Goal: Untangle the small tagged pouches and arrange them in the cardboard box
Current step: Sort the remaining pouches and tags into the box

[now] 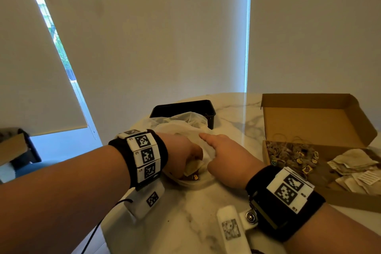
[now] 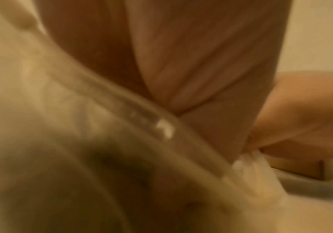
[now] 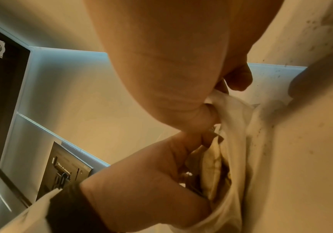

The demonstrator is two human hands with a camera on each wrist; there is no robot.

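Now, view by view.

Head view, hands: the left hand (image 1: pixel 181 154) and right hand (image 1: pixel 224 159) meet over a translucent plastic bag (image 1: pixel 185 128) on the marble counter (image 1: pixel 185 212).
Head view, left grip: fingers curl down into the bag's mouth around a pale pouch (image 1: pixel 192 167) with a dark tag beside it.
Head view, right grip: thumb and fingers pinch the bag's edge; the forefinger points forward.
Head view, box: the cardboard box (image 1: pixel 317 121) sits open to the right, well apart from the hands, with a tangle of tagged pouches (image 1: pixel 292 154) at its left end and flattened pale pouches at its right.
Head view, tray: a black tray (image 1: pixel 183 107) stands just behind the bag.

Left wrist view, bag: heavily blurred; the clear plastic sweeps across the frame, and the right hand (image 2: pixel 301 119) seems to pinch a gathered white fold.

Right wrist view, right grip: clamped on the bag's white rim (image 3: pixel 231 110).
Right wrist view, left grip: the left hand (image 3: pixel 151 181) reaches into the opening, fingers closed on cream pouches (image 3: pixel 211 165) inside.
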